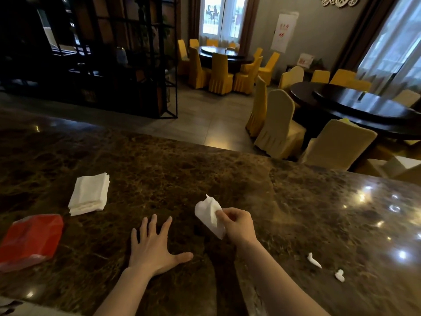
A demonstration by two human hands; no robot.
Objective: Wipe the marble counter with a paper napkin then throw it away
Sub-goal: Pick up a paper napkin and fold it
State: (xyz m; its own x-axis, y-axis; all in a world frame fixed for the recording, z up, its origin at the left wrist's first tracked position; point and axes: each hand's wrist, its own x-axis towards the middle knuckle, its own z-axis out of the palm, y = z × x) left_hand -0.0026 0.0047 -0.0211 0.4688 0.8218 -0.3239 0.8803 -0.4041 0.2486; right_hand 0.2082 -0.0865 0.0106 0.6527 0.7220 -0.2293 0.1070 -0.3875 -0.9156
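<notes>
Mid-wipe, by the look: right hand point(238, 224) pinching crumpled paper napkin point(209, 215) at lower centre, left hand point(152, 247) splayed empty on marble counter point(205, 169); next, probably sweeping toward paper scraps point(314, 261) at lower right

Dim, window-lit, glare on counter point(296, 201)

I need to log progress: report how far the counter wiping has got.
Done: one paper napkin is taken and pinched in the right hand. In hand: the left hand lies flat on the marble counter. Left: two white scraps lie to the right; the napkin is not thrown away, and no bin shows.
</notes>
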